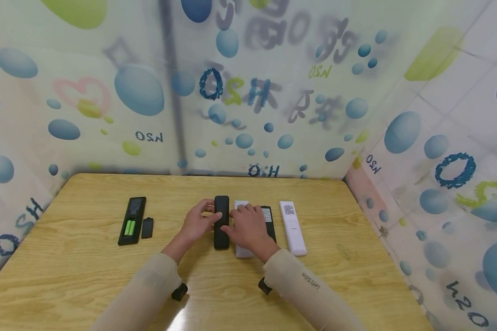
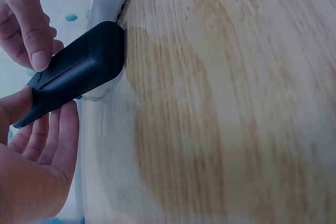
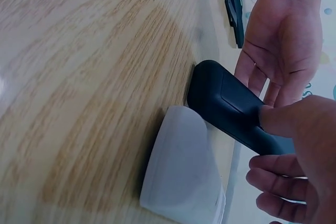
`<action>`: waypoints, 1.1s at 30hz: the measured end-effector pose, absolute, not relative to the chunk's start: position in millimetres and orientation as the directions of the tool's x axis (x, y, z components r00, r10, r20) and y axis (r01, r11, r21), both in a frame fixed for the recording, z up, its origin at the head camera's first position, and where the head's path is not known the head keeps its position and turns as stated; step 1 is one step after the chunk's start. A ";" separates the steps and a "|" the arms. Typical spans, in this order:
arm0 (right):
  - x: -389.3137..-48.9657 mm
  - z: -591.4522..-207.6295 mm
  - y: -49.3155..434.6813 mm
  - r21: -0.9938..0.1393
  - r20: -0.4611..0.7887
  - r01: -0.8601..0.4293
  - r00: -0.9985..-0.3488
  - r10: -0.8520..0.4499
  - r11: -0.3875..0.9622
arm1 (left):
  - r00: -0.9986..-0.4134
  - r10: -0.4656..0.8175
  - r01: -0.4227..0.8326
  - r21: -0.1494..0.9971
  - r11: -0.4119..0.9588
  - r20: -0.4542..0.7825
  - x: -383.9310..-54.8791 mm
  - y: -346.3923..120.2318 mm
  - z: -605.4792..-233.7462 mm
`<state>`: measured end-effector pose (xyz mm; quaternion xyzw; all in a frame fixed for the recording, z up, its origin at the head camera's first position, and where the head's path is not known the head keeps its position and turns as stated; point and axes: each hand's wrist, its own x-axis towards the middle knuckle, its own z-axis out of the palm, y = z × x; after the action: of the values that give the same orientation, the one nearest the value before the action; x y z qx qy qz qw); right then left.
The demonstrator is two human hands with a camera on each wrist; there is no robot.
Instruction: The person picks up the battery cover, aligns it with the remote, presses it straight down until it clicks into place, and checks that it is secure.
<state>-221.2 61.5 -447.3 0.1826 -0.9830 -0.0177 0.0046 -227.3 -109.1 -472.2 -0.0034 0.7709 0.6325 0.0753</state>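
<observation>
A black remote control (image 1: 221, 236) lies between the two hands, back side up, its battery cover line visible in the right wrist view. My left hand (image 1: 195, 224) grips its left side, thumb on top and fingers along the edge. From the other side my right hand (image 1: 250, 227) pinches the remote, its thumb (image 3: 278, 120) pressing near the cover (image 2: 68, 64). Both wrist views show the remote's near end resting on or close to the table. Beneath the right hand lies a white remote (image 1: 243, 252), partly hidden.
At left sits an opened black remote (image 1: 135, 209) with green batteries (image 1: 130, 227), its loose cover (image 1: 147, 227) alongside. Right of the hands lie another black remote (image 1: 270, 224), partly covered, and a white remote (image 1: 295, 235). A patterned curtain (image 1: 248, 128) stands behind the wooden table (image 1: 215, 294).
</observation>
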 end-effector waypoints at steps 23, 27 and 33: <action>-221.0 -447.4 59.6 -0.025 0.022 -0.361 -0.933 -0.360 0.932 | -0.989 0.098 -0.091 0.973 0.211 -0.114 -226.9 -109.9 -472.4; -222.3 -447.6 59.3 -0.051 0.008 -0.357 -0.934 -0.357 0.933 | -0.987 0.101 -0.100 0.973 0.208 -0.123 -225.7 -110.0 -470.3; -221.6 -445.8 60.2 -0.071 -0.012 -0.356 -0.934 -0.358 0.932 | -0.988 0.110 -0.083 0.976 0.201 -0.107 -223.6 -108.8 -467.0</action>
<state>-221.6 60.2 -445.8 0.1817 -0.9827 0.0336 -0.0124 -223.6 -108.8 -467.0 0.0087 0.7711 0.6320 0.0766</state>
